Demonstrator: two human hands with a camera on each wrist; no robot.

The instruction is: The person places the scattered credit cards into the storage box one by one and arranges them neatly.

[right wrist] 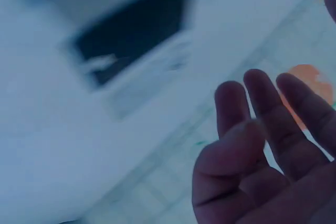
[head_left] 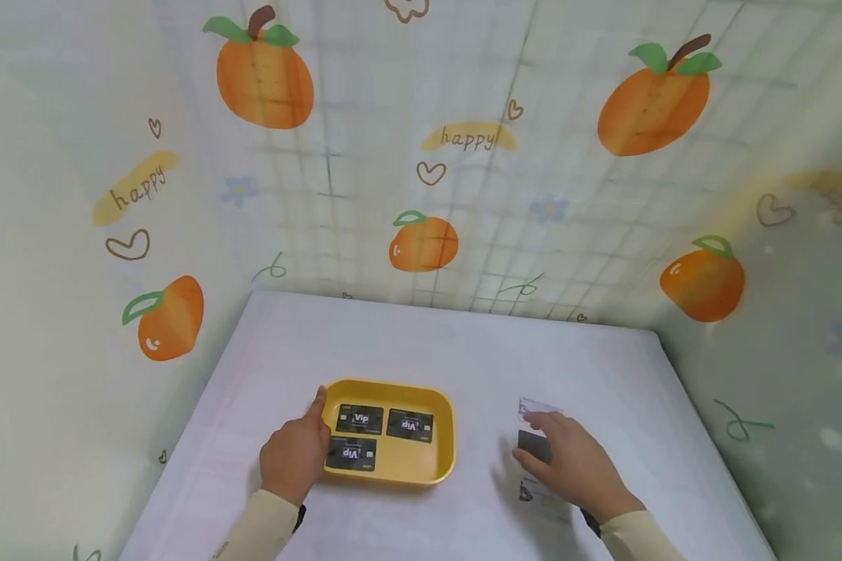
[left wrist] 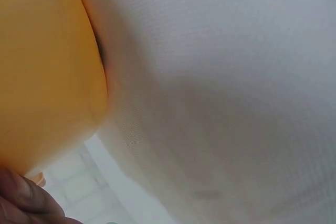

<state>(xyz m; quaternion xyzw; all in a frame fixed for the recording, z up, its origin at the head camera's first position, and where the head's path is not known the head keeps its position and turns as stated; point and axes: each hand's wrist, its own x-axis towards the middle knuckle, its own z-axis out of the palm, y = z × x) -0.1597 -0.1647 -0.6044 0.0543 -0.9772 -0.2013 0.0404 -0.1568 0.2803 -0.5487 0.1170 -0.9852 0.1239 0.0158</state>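
My left hand (head_left: 295, 456) grips the left end of a yellow tray (head_left: 410, 463), one finger lying along the rim. In the left wrist view, its fingers (left wrist: 26, 195) sit against the tray's outer wall (left wrist: 47, 66). Three black "Vip" cards (head_left: 359, 419) lie flat inside, two along the back and one at front left. My right hand (head_left: 575, 463) hovers over a black card (head_left: 532, 444) on the table, partly covering it. Nothing is between its parted thumb and fingers in the right wrist view, where the black card (right wrist: 139, 27) looks blurred.
Pale printed cards or papers (head_left: 533, 407) lie behind and in front of the loose black card. The white table (head_left: 365, 335) ends against a fabric backdrop (head_left: 365, 226) with orange prints, which also rises at both sides.
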